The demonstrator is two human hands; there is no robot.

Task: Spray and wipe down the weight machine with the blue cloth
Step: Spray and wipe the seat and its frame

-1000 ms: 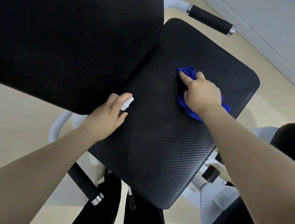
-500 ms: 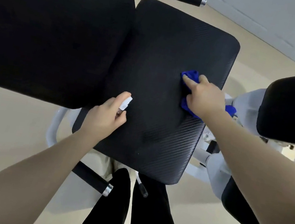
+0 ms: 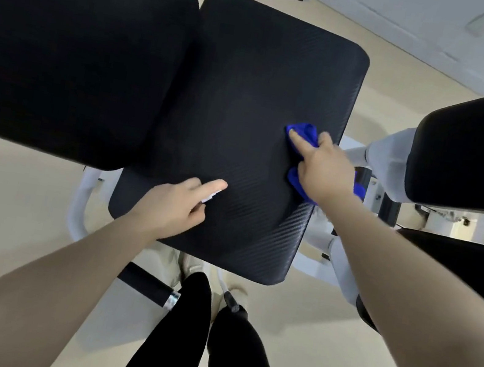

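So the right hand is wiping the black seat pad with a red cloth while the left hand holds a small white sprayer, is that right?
Not quite: the cloth is blue, not red, as the head view shows. The rest holds: the right hand presses it on the black seat pad near its right edge, and the left hand holds a small white sprayer, mostly hidden by the fingers.

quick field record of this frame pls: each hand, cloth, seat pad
right hand: presses blue cloth onto seat pad, near its right edge
left hand: holds a small white spray bottle, mostly hidden, index finger extended over pad
seat pad: black, textured, flat
backrest pad: black, left of seat pad
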